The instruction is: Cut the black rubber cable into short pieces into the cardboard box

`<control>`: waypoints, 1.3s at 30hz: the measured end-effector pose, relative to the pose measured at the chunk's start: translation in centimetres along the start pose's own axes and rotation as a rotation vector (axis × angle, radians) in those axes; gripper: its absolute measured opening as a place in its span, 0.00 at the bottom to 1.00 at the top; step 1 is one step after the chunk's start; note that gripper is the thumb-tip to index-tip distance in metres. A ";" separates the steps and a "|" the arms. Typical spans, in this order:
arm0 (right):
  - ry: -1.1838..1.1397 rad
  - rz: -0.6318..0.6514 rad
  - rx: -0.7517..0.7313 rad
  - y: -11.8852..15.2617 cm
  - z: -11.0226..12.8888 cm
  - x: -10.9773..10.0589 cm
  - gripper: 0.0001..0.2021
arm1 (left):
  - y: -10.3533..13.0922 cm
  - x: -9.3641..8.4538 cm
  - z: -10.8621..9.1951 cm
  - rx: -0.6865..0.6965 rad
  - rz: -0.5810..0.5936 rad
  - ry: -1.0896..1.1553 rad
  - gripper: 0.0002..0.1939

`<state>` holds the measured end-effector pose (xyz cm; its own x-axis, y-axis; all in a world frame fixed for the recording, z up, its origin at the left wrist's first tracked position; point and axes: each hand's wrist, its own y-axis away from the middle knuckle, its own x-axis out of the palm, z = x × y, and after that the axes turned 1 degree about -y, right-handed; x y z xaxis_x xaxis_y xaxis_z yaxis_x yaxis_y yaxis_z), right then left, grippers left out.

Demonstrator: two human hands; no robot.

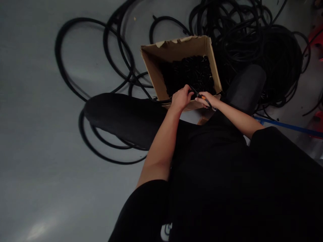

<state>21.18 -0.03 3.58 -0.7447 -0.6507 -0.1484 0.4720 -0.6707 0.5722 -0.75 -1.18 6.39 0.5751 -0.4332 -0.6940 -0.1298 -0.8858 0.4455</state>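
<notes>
My left hand (pixel 181 97) is closed around a black rubber hose (pixel 164 101) near its end, over the near edge of a cardboard box (pixel 153 75). The hose runs off to the left across my leg. In my right hand (pixel 208 99) is a pair of scissors (pixel 203 97) with black and orange handles, its blades pointing toward my left fingers. Whether the blades touch the hose I cannot tell. Many short black pieces (pixel 194 72) lie inside the box, below and beyond my hands.
Loose loops of black hose (pixel 59 50) spread over the grey floor (pixel 32 117) to the left. A large tangled pile of hose (pixel 277 60) lies at the right. My knees flank the box. Farther right are a blue strip (pixel 290 125) and red objects (pixel 316 38).
</notes>
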 end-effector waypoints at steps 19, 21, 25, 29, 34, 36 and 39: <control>0.060 -0.038 -0.024 1.8 2.4 -0.9 0.23 | -0.3 -1.3 0.6 0.008 0.028 0.146 0.18; 0.040 -0.026 -0.003 1.8 2.1 -0.9 0.23 | -0.4 -1.5 1.0 -0.006 0.005 0.133 0.19; -0.028 -0.009 0.088 1.3 1.0 -0.2 0.19 | -1.0 -1.0 1.4 -0.017 -0.005 0.140 0.20; -0.067 0.020 0.039 0.5 0.0 0.3 0.13 | -1.6 0.0 1.6 0.041 -0.011 0.207 0.23; 0.086 -0.045 -0.111 0.2 -0.4 -0.1 0.09 | -1.4 0.5 1.2 0.003 0.022 0.232 0.26; 0.104 -0.048 -0.110 0.1 -0.4 -0.2 0.09 | -1.2 0.5 0.9 0.010 0.024 0.216 0.23; 0.108 -0.063 -0.099 0.0 -0.1 -0.2 0.12 | -1.1 0.4 0.3 0.021 0.015 0.200 0.20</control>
<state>21.36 0.08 3.52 -0.7218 -0.6370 -0.2706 0.4740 -0.7399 0.4774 -0.59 -0.47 5.47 0.7217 -0.4068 -0.5601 -0.1554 -0.8837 0.4416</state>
